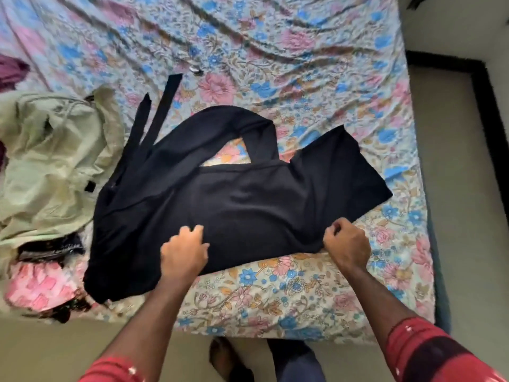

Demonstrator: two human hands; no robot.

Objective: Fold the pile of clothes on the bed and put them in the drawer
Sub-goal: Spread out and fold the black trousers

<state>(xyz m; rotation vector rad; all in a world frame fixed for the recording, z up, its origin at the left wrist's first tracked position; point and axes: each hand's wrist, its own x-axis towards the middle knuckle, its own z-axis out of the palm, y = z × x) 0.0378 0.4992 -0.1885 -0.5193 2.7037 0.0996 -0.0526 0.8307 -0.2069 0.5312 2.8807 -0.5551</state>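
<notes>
A black garment [248,194] lies spread across the floral bed sheet [275,51], with two long straps reaching toward the far left. My left hand [184,250] rests on its near edge, fingers curled into the cloth. My right hand [345,242] pinches the garment's near right edge. At the left edge of the bed sits the pile of clothes: a pale green piece [52,161] on top, a pink patterned one [38,288] and dark cloth below it.
A small dark object [196,70] lies on the sheet beyond the garment. A maroon cloth [11,71] shows at the far left. The bed's right edge [429,244] borders a beige floor with a black strip [487,106]. My foot [225,359] stands below the bed's near edge.
</notes>
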